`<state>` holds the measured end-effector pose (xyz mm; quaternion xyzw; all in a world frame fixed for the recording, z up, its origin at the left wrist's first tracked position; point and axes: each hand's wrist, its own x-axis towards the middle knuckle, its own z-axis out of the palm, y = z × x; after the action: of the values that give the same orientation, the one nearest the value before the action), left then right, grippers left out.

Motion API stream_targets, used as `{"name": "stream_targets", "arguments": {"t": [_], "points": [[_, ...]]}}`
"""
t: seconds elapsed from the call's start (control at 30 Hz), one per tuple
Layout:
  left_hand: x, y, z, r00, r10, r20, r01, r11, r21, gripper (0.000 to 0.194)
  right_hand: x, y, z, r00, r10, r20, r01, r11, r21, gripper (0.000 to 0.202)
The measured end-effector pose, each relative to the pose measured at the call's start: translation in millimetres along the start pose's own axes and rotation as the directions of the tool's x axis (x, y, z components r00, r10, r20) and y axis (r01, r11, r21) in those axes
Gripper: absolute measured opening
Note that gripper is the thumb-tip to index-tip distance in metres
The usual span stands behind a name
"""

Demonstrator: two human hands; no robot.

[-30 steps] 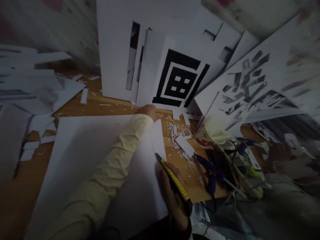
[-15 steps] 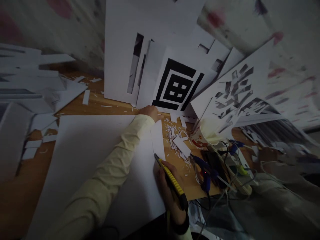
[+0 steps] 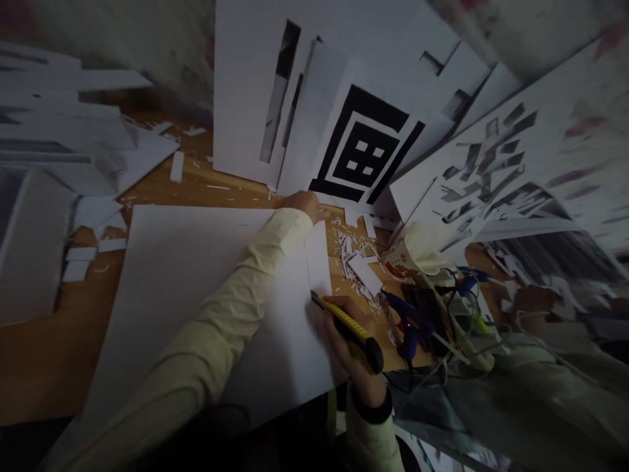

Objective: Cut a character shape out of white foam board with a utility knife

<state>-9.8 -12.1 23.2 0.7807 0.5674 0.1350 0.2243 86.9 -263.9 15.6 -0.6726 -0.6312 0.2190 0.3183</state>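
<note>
A large white sheet [image 3: 196, 275] lies on the wooden table, with a thin line running down near its right edge. Across the sheet reaches my left arm, and my left hand [image 3: 302, 204] rests at the sheet's top right edge; its fingers are mostly hidden by the hand's back and the dim light. My right hand [image 3: 346, 331] is closed round a yellow and black utility knife [image 3: 351, 326]. The knife's tip touches or hovers just over the sheet, at the lower end of the line. Behind my left hand stands a white board with a black cut-out character [image 3: 363, 154].
Paper shavings [image 3: 348, 252] lie right of the sheet, near a paper cup [image 3: 405, 257] and a blue glue gun [image 3: 410, 321] with cables. White offcuts [image 3: 98, 154] are heaped at left. Another cut-out board [image 3: 491, 170] leans at right. A person's hand [image 3: 533, 301] shows at far right.
The view has shifted, so the boards stand higher and further right. My right hand still holds the knife; its tip is slightly nearer my left hand along the sheet. My left hand stays at the sheet's edge.
</note>
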Motion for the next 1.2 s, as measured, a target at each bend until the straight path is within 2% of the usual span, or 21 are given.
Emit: {"name": "stream_targets", "arguments": {"t": [0.23, 0.43, 0.67, 0.9, 1.2], "points": [[0, 0, 1.8, 1.000, 0.010, -0.004, -0.010, 1.000, -0.010, 0.049, 2, -8, -10, 0.998, -0.015, 0.058, 0.019, 0.997, -0.075, 0.016], [-2, 5, -2.3, 0.999, 0.034, 0.011, -0.033, 0.999, -0.037, 0.047, -2, -6, -14, 0.999, -0.013, 0.053, 0.020, 0.990, -0.137, 0.015], [5, 0, 8.1, 0.999, 0.054, 0.010, -0.053, 0.995, -0.083, 0.051, -8, -7, -17, 0.996, 0.032, 0.088, -0.023, 0.995, -0.093, 0.017], [7, -3, 11.2, 0.999, 0.044, 0.030, -0.042, 0.998, -0.055, 0.056, -28, 3, -19, 0.985, 0.160, 0.066, -0.153, 0.983, -0.097, 0.019], [2, -4, 11.6, 0.997, -0.036, 0.065, 0.038, 0.999, -0.032, 0.058, -33, -8, -20, 0.989, 0.135, 0.054, -0.128, 0.986, -0.111, 0.016]]}}
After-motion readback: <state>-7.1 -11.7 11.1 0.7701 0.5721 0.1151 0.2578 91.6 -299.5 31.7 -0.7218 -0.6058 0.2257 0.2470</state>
